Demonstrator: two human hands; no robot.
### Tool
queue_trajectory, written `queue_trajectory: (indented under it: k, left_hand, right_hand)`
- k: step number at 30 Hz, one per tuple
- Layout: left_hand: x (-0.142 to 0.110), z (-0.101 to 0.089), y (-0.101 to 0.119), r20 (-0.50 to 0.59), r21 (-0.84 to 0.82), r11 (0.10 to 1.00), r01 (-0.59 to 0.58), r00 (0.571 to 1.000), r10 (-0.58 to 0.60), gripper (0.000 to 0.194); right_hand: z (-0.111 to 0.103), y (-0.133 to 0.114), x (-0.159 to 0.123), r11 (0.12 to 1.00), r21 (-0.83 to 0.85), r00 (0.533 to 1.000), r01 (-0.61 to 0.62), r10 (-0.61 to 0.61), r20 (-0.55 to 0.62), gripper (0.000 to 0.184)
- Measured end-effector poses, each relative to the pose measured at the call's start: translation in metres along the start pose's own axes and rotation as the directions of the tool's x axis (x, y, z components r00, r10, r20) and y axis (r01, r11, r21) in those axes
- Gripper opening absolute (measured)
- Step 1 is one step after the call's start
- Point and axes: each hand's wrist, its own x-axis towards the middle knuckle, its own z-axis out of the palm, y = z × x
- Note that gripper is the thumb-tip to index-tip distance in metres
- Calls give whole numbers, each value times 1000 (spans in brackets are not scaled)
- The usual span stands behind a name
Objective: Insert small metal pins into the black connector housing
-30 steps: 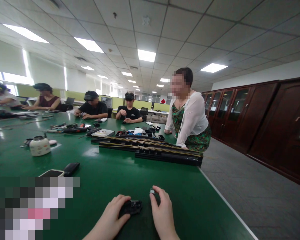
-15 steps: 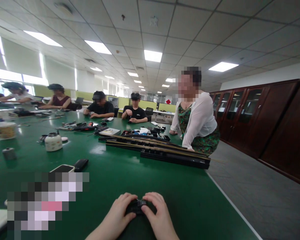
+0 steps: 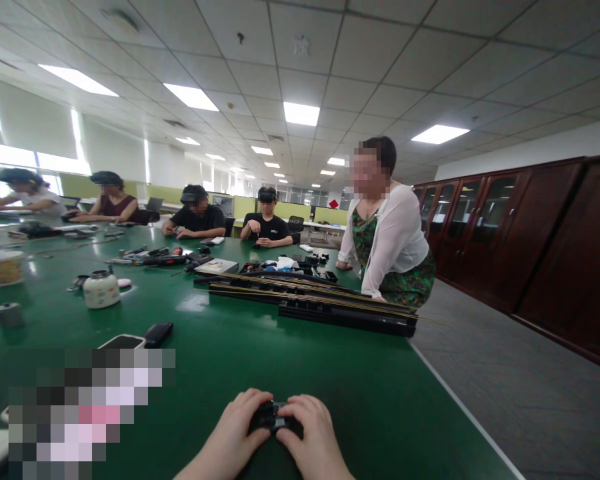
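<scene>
Between my two hands, low in the head view, is a small black part with grey metallic bits [image 3: 279,421]. My left hand [image 3: 240,427] curls round its left end, fingers over the far side and thumb on the near side. My right hand [image 3: 310,430] grips the right end the same way, its fingers covering much of the top. Both hands are closed on it, at or just above the green table [image 3: 220,360]. The fingers hide much of the part, so its exact kind cannot be made out.
Long black rails with thin brass-coloured rods [image 3: 325,310] lie ahead. A white jar [image 3: 101,289], a grey cylinder [image 3: 10,315], a phone [image 3: 123,342] and a black case [image 3: 159,335] stand or lie at left. A person in a white cardigan [image 3: 403,227] leans on the table; several others sit beyond.
My right thumb has shifted left and down along the near side of the black part, and my right fingers reach further over it. The view has turned slightly.
</scene>
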Motion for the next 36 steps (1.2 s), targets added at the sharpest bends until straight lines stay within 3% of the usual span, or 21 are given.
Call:
queue_trajectory:
  k: [7, 11, 16, 19, 26, 30, 36]
  left_hand:
    - [0, -2, 0, -3, -42, 999, 0, 1000, 0, 41]
    - [1, 2, -3, -32, -222, 975, -10, 999, 3, 42]
    - [5, 9, -5, 65, -583, 802, 129, 992, -112, 51]
    - [8, 11, -11, 102, -688, 707, 163, 987, -127, 55]
    - [12, 15, -26, 99, -732, 672, 115, 993, -62, 57]
    - [11, 13, -17, 122, -753, 649, 108, 992, -23, 56]
    - [9, 7, -2, 111, -743, 658, 120, 992, -55, 44]
  right_hand:
    - [-3, 1, 0, 995, 97, 999, -29, 32, -30, 36]
    - [-5, -1, 0, 980, 196, 999, -18, 27, -44, 33]
    - [-4, -2, 2, 940, 342, 996, 15, 15, -86, 31]
    - [-2, 0, 2, 921, 390, 989, 28, 30, -142, 31]
    - [7, 9, 5, 886, 464, 991, -7, 67, -112, 33]
    - [9, 13, 7, 872, 489, 993, -31, 83, -83, 34]
    - [7, 8, 4, 877, 478, 997, -54, 70, -16, 30]
